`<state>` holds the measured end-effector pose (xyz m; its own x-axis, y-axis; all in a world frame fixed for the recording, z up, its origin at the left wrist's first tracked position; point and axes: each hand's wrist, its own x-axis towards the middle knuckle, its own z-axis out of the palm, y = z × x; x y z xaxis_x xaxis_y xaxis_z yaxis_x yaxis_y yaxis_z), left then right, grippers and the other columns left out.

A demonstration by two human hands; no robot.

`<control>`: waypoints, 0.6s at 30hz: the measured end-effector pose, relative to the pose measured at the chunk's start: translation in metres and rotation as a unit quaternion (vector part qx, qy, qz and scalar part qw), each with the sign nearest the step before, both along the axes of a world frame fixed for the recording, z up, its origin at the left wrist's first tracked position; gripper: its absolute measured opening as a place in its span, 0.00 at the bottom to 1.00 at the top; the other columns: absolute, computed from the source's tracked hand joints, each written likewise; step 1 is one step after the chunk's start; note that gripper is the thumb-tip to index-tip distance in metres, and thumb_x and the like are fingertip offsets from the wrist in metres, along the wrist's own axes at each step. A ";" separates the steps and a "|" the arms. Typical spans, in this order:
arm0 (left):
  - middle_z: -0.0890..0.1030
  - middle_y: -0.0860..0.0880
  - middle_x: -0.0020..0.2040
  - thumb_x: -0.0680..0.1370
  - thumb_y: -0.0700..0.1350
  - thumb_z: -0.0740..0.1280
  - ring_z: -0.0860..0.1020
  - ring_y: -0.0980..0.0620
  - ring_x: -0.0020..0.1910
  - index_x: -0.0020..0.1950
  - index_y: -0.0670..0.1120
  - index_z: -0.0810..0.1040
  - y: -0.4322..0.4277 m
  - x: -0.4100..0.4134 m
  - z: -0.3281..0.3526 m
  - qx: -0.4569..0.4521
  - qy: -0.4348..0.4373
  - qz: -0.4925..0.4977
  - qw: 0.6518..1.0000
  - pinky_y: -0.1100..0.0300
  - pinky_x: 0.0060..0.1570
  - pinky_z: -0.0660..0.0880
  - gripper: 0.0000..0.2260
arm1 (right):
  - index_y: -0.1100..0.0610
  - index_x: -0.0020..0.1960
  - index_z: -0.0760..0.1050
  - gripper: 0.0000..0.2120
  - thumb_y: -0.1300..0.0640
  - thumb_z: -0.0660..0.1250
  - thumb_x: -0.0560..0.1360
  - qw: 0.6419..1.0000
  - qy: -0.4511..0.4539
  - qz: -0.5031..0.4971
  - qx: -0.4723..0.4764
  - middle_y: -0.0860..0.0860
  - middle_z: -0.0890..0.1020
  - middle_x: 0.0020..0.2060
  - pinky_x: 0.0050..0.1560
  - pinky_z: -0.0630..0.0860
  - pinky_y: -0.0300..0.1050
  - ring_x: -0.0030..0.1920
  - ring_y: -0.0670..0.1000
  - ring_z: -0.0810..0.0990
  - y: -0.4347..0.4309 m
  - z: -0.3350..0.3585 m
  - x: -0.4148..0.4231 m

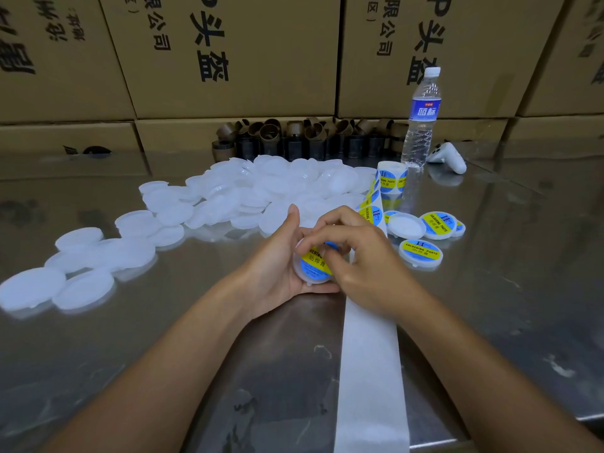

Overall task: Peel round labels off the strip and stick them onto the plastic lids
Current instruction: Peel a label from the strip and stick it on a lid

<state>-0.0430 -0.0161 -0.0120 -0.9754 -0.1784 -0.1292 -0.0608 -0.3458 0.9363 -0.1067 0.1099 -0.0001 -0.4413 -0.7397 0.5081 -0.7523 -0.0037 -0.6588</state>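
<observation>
My left hand (277, 266) grips a white plastic lid (305, 274) at the table's middle, thumb up along its far rim. A blue and yellow round label (315, 259) lies on that lid, and the fingertips of my right hand (356, 259) press down on it. The white backing strip (369, 371) runs from under my right hand to the near table edge. Further back it carries labels (372, 214) up to the label roll (392, 178). Several labelled lids (421, 253) sit right of my hands. A big heap of bare lids (248, 194) spreads to the left and behind.
A water bottle (421, 119) stands at the back right beside a white controller (449, 156). Dark and brown cardboard cores (294, 138) line the back of the steel table (523, 256). Cardboard boxes (228, 53) wall off the rear.
</observation>
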 end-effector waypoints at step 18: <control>0.79 0.39 0.56 0.79 0.65 0.43 0.82 0.45 0.51 0.59 0.41 0.74 0.003 0.001 0.003 0.013 -0.005 0.004 1.000 0.49 0.47 0.81 0.32 | 0.53 0.45 0.83 0.19 0.73 0.59 0.72 0.999 0.049 -0.008 0.022 0.49 0.72 0.48 0.46 0.67 0.32 0.45 0.41 0.70 -0.001 -0.003 -0.002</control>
<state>-0.0419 -0.0130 -0.0090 -0.9727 -0.1830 -0.1430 -0.0667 -0.3697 0.9268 -0.1087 0.1091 -0.0034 -0.4039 -0.7555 0.5158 -0.8125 0.0371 -0.5818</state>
